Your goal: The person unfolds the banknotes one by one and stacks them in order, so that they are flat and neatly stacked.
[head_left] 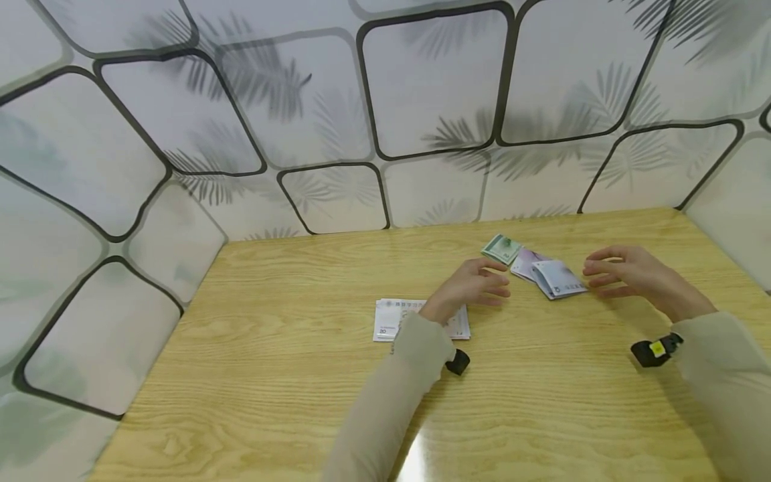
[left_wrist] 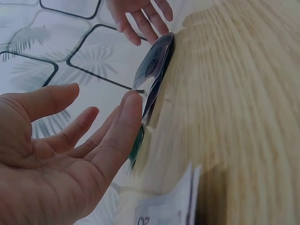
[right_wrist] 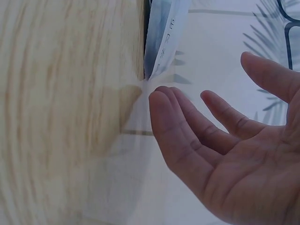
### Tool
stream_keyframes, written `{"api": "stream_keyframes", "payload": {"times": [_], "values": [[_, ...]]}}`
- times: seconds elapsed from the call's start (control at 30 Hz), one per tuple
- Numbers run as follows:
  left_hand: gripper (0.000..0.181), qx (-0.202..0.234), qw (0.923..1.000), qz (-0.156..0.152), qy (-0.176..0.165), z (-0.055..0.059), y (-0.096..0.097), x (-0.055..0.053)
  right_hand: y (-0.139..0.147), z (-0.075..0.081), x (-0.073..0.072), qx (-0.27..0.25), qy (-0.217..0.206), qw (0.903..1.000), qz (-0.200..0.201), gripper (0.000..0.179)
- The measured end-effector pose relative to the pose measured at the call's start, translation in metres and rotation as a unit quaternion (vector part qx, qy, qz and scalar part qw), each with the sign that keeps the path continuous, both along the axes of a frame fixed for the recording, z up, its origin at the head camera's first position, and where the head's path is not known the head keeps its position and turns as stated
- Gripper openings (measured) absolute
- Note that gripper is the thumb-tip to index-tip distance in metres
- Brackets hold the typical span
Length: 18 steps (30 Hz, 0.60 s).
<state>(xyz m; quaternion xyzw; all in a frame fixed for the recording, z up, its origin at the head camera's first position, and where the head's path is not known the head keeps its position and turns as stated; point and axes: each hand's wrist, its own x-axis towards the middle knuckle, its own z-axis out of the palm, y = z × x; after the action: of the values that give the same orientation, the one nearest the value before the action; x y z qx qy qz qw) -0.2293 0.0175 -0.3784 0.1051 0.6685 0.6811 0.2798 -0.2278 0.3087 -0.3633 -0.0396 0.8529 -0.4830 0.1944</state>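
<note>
A folded bluish-grey banknote lies on the right half of the table, partly over a purple banknote. Touching the purple one at the back left is a green banknote. My left hand hovers just left of these notes, fingers spread and holding nothing. Below its wrist lies a flat stack of pale banknotes marked 20, partly hidden by the forearm. On the other side my right hand is held near the bluish-grey note's right end, its fingers loosely bent around nothing, as the right wrist view also shows.
The wooden table meets a wall with black-outlined panels and leaf prints at the back. More of this wall covering stands along the left and right sides. Each wrist carries a small black device, such as the right wrist camera.
</note>
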Motion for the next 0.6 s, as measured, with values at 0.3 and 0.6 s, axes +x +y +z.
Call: {"api": "stream_keyframes", "payload": {"times": [0.3,0.6], "values": [[0.034,0.001,0.9991,0.027,-0.033,-0.004,0.017,-0.001,-0.001,-0.003,-0.002,-0.003,-0.009,0.9999,-0.005,0.058],[0.033,0.022,0.9979,0.042,-0.045,-0.011,0.028,0.001,-0.002,-0.007,-0.005,-0.017,-0.015,0.9996,-0.016,0.059]]}}
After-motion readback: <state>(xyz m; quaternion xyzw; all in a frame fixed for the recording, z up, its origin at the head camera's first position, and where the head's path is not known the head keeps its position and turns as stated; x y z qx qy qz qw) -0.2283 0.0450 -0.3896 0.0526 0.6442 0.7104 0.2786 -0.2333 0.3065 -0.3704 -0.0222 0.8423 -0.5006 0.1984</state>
